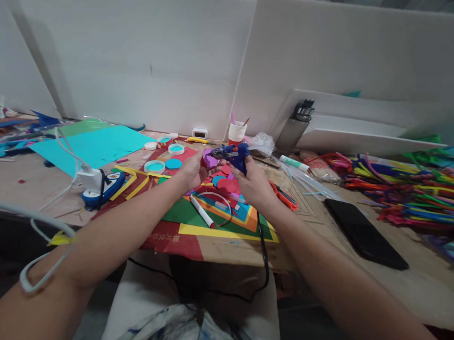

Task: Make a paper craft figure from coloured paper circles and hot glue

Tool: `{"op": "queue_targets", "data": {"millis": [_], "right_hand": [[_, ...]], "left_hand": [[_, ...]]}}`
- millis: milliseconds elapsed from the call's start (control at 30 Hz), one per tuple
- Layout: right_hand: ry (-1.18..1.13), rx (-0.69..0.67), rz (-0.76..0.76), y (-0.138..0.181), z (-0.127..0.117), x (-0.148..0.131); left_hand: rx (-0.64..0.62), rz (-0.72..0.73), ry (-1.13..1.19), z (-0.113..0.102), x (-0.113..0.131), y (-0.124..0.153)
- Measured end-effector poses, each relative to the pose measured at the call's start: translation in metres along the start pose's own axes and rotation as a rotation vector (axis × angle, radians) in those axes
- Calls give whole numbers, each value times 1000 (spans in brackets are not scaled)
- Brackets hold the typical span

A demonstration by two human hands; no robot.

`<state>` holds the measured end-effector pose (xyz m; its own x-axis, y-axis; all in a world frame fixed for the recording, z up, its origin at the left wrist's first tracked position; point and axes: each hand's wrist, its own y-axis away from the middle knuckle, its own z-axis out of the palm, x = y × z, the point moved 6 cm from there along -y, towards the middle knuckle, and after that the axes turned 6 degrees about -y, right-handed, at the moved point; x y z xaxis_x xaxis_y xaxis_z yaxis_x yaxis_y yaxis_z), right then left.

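Observation:
Wrapped round the handle of a blue hot glue gun (238, 154) is my right hand (254, 181). The gun's nozzle points left, at a purple paper disc (210, 157) pinched in my left hand (195, 171). Whether the nozzle touches the disc I cannot tell. Below both hands lie red paper circles (228, 185) on stacked coloured sheets. A white marker with a red end (202, 211) rests on a green sheet (183, 211), beside a thin white hoop (228, 204). The gun's black cord (263, 243) hangs over the table edge.
Orange-handled scissors (284, 196) and a black phone (365, 232) lie to the right, near many pipe cleaners (412, 187). Paper cups (236, 131) and a dark bottle (296, 126) stand behind. On the left are a blue power strip (104, 191) and a turquoise sheet (98, 144).

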<state>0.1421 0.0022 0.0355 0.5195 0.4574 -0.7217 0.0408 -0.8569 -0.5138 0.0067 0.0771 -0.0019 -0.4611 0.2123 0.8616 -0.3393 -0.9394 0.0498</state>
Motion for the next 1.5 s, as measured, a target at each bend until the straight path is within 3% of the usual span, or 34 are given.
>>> {"op": "queue_targets", "data": {"millis": [167,367,667,967,1200,1500], "right_hand": [[45,44,44,-1,-9,6],[20,-21,-1,5,-2,-2],[61,34,51,1,-8,6],[32,5,16,4,-5,2],[70,71,50,1,-12,5],[15,18,-27,3,-4,-8]], "left_hand": [[3,-1,-19,2,0,3],[114,55,13,-4,10,2],[-4,-11,-3,1,-4,0],[130,101,-2,-7,12,0],[22,47,-55,1,5,3],[-42,17,-76,4,-2,1]]}}
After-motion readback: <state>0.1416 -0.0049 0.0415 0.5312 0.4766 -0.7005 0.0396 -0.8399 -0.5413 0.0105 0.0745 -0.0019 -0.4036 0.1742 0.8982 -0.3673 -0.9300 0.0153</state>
